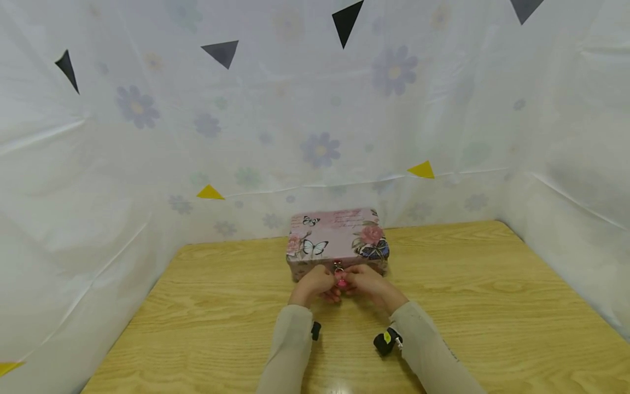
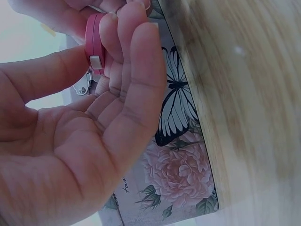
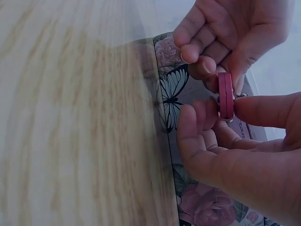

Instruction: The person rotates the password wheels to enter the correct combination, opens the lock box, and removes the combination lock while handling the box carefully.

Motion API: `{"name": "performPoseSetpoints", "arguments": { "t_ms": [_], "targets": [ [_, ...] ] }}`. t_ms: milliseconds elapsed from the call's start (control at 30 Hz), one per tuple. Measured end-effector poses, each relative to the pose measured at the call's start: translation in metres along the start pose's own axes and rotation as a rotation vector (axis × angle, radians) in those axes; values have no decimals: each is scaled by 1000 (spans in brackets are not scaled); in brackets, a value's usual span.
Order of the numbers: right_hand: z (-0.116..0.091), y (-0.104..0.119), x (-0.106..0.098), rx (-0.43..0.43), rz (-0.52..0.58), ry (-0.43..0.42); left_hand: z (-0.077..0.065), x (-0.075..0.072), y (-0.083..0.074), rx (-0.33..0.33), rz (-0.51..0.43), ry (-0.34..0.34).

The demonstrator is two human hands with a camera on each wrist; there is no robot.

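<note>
Head view: a flowered box [image 1: 337, 232] is set by the far edge of the table [image 1: 467, 306], about midway between the two far corners, with its lid down and its front turned toward the near edge.
Pink padlock [image 1: 342, 281]: held at the middle of the box's front, just below the metal latch [image 1: 337, 264]; its shackle [image 1: 339, 270] is seen at the latch, but whether it is locked cannot be told.
Left hand [image 1: 315, 282]: clamped on the padlock between thumb and fingers, from the side of the table's left edge.
Right hand [image 1: 369, 282]: clamped on the same padlock, from the side of the table's right edge.
Slip risk: the small body could be lost from the fingertips, since little of it can be gripped; if the shackle is free, it might be dropped onto the table.
Twist risk: the padlock could be turned askew if it is pulled unevenly by the two hands.
Latch risk: the thin metal might be bent if force is applied sideways.
Box risk: the box could be dragged toward the near edge by a tug, or pushed against the curtain [image 1: 275, 153] beyond the far edge, as no hand is laid on its lid.
</note>
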State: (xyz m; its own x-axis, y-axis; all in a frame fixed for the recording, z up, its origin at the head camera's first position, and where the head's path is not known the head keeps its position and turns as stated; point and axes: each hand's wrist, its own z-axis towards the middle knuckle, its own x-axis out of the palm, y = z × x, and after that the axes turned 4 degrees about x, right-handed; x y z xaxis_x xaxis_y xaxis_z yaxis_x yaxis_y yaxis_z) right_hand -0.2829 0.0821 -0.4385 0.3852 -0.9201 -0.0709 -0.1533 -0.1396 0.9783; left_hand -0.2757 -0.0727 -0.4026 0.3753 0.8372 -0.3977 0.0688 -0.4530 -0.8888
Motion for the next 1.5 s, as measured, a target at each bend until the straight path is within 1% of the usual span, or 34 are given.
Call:
{"name": "performPoseSetpoints", "arguments": {
  "t_ms": [233,567,800,933,1167,1433,1500],
  "targets": [
    [-2,3,-6,-26,-4,39,1,-1,1,0,-14,7],
    [-1,1,-7,-32,7,37,1,-2,2,-2,-41,1],
    [0,-1,-8,-1,33,18,2,-3,4,10,-54,36],
    [1,-1,-9,15,58,25,2,-2,4,3,-60,33],
    [0,-1,-8,14,44,58,3,-1,4,-4,-69,29],
    [0,0,-7,13,38,62,4,1,4,-11,-71,22],
    [0,0,-6,13,36,62,6,1,5,-10,-84,34]
  ]
}}
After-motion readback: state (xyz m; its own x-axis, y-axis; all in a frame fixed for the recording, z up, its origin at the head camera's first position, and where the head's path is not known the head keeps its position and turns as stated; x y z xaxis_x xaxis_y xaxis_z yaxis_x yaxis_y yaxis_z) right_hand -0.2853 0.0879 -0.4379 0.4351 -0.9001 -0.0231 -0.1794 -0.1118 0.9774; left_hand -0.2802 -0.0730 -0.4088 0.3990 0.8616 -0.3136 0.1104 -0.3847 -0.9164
